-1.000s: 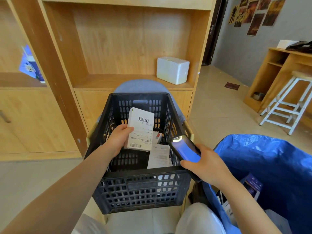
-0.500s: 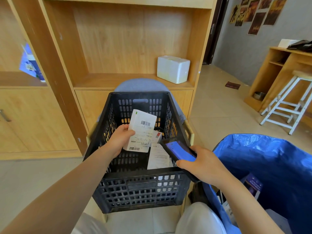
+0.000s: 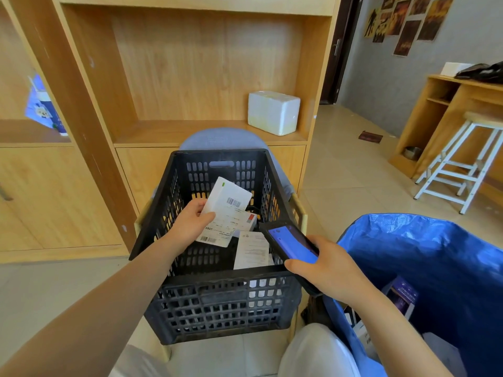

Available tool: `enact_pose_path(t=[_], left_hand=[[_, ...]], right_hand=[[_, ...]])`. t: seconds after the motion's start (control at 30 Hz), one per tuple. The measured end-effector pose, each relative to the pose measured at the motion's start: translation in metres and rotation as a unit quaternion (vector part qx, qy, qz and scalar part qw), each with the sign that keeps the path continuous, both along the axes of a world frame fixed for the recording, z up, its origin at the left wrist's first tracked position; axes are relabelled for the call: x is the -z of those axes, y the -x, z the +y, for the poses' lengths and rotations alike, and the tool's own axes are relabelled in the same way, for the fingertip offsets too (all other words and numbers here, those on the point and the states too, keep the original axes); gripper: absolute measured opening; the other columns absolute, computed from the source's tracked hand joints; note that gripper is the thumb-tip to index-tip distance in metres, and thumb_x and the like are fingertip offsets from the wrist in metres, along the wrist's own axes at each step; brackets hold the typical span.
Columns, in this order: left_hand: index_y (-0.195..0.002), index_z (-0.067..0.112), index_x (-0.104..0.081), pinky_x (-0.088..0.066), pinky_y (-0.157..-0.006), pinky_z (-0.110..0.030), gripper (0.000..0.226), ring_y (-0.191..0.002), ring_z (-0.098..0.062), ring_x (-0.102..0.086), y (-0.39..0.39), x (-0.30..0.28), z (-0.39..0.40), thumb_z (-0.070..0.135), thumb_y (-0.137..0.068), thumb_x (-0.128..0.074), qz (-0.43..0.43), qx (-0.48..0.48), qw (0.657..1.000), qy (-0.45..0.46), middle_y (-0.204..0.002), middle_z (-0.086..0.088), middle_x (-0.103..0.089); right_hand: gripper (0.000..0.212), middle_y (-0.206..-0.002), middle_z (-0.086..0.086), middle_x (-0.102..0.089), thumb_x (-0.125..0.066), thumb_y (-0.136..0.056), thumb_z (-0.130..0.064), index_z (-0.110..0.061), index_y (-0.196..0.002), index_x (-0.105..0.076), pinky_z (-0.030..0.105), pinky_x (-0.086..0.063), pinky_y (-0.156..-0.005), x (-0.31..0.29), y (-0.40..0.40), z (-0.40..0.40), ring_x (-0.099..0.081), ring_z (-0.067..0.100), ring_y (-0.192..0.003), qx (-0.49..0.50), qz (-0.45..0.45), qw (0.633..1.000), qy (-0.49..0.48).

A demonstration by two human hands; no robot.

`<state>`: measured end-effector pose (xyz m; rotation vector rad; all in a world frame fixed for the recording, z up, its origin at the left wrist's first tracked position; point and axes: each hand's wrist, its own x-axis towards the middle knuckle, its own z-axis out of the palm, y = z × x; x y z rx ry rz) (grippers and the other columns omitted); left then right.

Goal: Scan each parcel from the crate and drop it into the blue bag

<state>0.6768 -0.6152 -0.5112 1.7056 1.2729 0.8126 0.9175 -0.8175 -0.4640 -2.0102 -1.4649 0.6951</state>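
Observation:
A black slotted crate (image 3: 217,273) stands on a chair in front of me. My left hand (image 3: 190,223) grips a white parcel (image 3: 227,210) with barcode labels, tilted above the crate's inside. My right hand (image 3: 326,265) holds a handheld scanner (image 3: 288,242) with a lit blue screen, its tip over the crate's right rim, pointing toward the parcel. More white parcels (image 3: 251,250) lie at the crate's bottom. The blue bag (image 3: 449,268) stands open at the right, with a few parcels (image 3: 401,295) inside.
A wooden shelf unit (image 3: 168,77) rises behind the crate, with a white foam box (image 3: 273,112) on its ledge. A white stool (image 3: 462,164) and a wooden desk (image 3: 457,99) stand at the right. My knees (image 3: 313,349) are just below the crate.
My left hand has tilted the parcel clockwise and lowered it slightly. The scanner has swung lower and leftward, its tip closer to the parcel.

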Motion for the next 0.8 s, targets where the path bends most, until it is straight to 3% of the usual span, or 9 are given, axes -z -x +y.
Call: enact_pose_path(t=[0.1, 0.17, 0.3, 0.43, 0.63, 0.8], left_hand=[[-0.128, 0.022, -0.053, -0.046, -0.071, -0.014, 0.030, -0.101, 0.000, -0.058, -0.007, -0.013, -0.008, 0.022, -0.098, -0.055, 0.002, 0.007, 0.997, -0.076, -0.114, 0.018, -0.056], [-0.126, 0.023, -0.054, -0.047, -0.070, -0.013, 0.027, -0.102, 0.000, -0.059, -0.018, -0.027, -0.016, 0.025, -0.099, -0.053, -0.022, 0.006, 0.993, -0.117, -0.112, 0.022, -0.053], [-0.123, 0.023, -0.058, -0.049, -0.078, -0.017, 0.024, -0.101, 0.000, -0.062, -0.049, -0.055, -0.025, 0.027, -0.101, -0.050, -0.098, 0.014, 0.986, -0.134, -0.113, 0.017, -0.059], [-0.122, 0.019, -0.060, -0.047, -0.073, -0.009, 0.024, -0.096, 0.004, -0.063, -0.098, -0.086, -0.030, 0.028, -0.102, -0.049, -0.140, 0.056, 0.976, -0.159, -0.109, 0.015, -0.064], [-0.119, 0.029, -0.059, -0.051, -0.081, -0.022, 0.020, -0.100, 0.000, -0.064, -0.202, -0.106, -0.040, 0.033, -0.101, -0.051, -0.122, 0.160, 0.965, -0.170, -0.110, 0.015, -0.067], [-0.113, 0.027, -0.058, -0.051, -0.080, -0.029, 0.019, -0.099, -0.010, -0.065, -0.302, -0.078, -0.053, 0.030, -0.095, -0.059, -0.083, 0.240, 0.956, -0.151, -0.109, 0.007, -0.067]], right_hand=[[0.036, -0.092, -0.012, -0.066, -0.075, -0.078, -0.049, -0.031, -0.106, -0.060, 0.022, -0.048, -0.065, 0.001, -0.012, -0.012, -0.063, 0.007, -0.082, 0.020, 0.025, 0.999, -0.019], [0.031, -0.092, -0.009, -0.065, -0.075, -0.079, -0.045, -0.032, -0.102, -0.059, 0.022, -0.048, -0.063, 0.000, -0.023, -0.019, -0.063, 0.009, -0.081, 0.029, 0.035, 0.999, -0.019], [0.028, -0.097, -0.008, -0.066, -0.077, -0.080, -0.043, -0.037, -0.090, -0.051, 0.029, -0.055, -0.078, 0.001, -0.051, -0.032, -0.064, 0.010, -0.088, 0.057, 0.043, 0.997, -0.008], [0.025, -0.094, -0.010, -0.067, -0.076, -0.080, -0.040, -0.035, -0.095, -0.056, 0.025, -0.051, -0.072, 0.003, -0.084, -0.047, -0.064, 0.007, -0.085, 0.098, 0.057, 0.994, -0.004], [0.026, -0.092, -0.010, -0.066, -0.077, -0.081, -0.039, -0.034, -0.095, -0.056, 0.025, -0.045, -0.066, 0.016, -0.142, -0.076, -0.062, 0.007, -0.083, 0.178, 0.068, 0.982, -0.002], [0.037, -0.096, -0.009, -0.064, -0.079, -0.081, -0.038, -0.026, -0.109, -0.059, 0.024, -0.044, -0.065, 0.040, -0.192, -0.104, -0.061, 0.009, -0.084, 0.253, 0.066, 0.965, 0.017]])
